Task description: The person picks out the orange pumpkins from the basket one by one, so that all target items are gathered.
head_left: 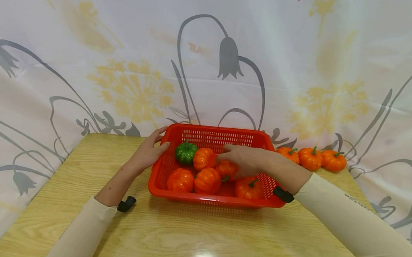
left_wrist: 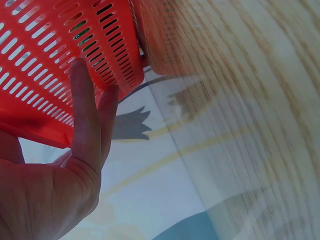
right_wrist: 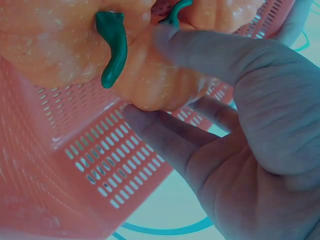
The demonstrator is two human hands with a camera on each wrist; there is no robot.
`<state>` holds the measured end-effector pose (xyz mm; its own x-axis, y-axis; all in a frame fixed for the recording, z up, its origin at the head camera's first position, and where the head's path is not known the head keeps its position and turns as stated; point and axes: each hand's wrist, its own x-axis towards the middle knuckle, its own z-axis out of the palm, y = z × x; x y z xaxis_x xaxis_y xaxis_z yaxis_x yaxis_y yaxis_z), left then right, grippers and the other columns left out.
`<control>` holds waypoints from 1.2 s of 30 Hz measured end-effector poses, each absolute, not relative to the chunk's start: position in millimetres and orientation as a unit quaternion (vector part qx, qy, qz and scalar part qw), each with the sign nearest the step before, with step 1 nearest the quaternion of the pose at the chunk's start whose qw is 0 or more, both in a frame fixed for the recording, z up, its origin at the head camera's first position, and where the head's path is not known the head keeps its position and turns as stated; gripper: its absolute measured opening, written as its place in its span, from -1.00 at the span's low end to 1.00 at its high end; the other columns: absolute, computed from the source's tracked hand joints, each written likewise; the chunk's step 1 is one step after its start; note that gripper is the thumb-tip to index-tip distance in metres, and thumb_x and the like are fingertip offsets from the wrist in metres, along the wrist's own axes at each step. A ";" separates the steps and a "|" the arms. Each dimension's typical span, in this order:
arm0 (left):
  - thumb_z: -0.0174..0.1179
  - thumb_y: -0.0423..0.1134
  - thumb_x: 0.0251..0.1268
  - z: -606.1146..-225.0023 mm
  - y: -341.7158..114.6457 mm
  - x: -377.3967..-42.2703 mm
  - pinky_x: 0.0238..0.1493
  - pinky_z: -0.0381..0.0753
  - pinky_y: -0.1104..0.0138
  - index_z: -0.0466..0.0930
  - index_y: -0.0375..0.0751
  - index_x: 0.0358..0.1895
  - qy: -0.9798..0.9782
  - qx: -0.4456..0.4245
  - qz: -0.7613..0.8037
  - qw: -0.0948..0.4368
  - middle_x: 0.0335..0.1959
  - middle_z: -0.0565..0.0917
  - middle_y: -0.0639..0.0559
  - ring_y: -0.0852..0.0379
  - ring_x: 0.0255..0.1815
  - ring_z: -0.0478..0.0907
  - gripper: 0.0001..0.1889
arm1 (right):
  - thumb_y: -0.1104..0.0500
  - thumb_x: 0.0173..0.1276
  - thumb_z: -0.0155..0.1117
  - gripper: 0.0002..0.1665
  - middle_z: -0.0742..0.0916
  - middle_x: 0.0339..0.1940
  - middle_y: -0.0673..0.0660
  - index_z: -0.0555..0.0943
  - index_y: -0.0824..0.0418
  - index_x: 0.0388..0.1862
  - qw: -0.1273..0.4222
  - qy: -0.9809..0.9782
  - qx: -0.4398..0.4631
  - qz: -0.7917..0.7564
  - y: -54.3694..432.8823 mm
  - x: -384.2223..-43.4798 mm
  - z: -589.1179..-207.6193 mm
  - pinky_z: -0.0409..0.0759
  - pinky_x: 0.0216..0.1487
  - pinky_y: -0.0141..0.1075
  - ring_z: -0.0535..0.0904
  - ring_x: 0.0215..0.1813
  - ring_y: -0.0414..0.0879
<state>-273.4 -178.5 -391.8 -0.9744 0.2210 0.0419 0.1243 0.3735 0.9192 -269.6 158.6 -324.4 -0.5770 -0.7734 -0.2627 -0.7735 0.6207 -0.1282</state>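
Note:
A red plastic basket (head_left: 218, 199) with slotted walls holds one green toy pumpkin (head_left: 186, 153) and several orange ones. My left hand (head_left: 149, 152) grips the basket's left rim, its thumb over the edge. In the left wrist view its fingers (left_wrist: 85, 110) lie against the slotted outer wall. My right hand (head_left: 244, 157) reaches inside and holds an orange toy pumpkin (head_left: 225, 169) with a green stem. The right wrist view shows thumb and fingers on either side of that pumpkin (right_wrist: 155, 80). Another orange pumpkin (head_left: 249, 189) lies at the basket's front right.
Three orange pumpkins (head_left: 310, 159) stand in a row on the wooden table (head_left: 190, 236), right of the basket and partly behind my right arm. A flower-patterned cloth (head_left: 131, 58) hangs behind the table. A black strap end (head_left: 283, 194) sticks out at my right wrist.

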 end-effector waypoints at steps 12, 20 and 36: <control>0.02 -0.20 0.71 -391.7 -177.6 -273.4 0.10 0.78 -0.01 -0.06 -0.05 0.77 0.831 0.102 0.546 0.045 0.53 0.37 -0.38 -0.35 0.27 0.64 -0.28 | 0.31 0.24 0.57 -0.36 0.59 0.28 0.08 0.63 0.12 0.31 0.115 0.870 -0.479 -0.020 164.6 -270.7 -323.0 0.58 0.41 0.01 0.60 0.25 0.06; 0.02 -0.21 0.71 -393.2 -178.2 -273.9 0.07 0.79 0.00 -0.06 -0.07 0.77 0.828 0.104 0.549 0.045 0.51 0.39 -0.39 -0.35 0.23 0.66 -0.28 | 0.33 0.23 0.55 -0.31 0.57 0.35 0.05 0.60 0.14 0.36 0.109 0.873 -0.473 -0.056 174.8 -260.7 -312.9 0.59 0.40 -0.02 0.57 0.33 0.05; 0.02 -0.21 0.71 -393.8 -178.4 -273.2 0.05 0.80 0.03 -0.05 -0.08 0.76 0.827 0.104 0.551 0.042 0.50 0.40 -0.39 -0.35 0.22 0.67 -0.29 | 0.17 0.29 0.58 -0.28 0.57 0.37 -0.11 0.57 -0.01 0.42 0.012 0.871 -0.465 -0.156 203.2 -234.8 -299.9 0.67 0.25 -0.08 0.51 0.37 -0.09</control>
<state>-273.2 -178.4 -393.8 -0.9748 0.2186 0.0448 0.1257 0.3722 0.9196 -234.8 203.2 -299.9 -0.5665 -0.8146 0.1245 -0.8071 0.5180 -0.2834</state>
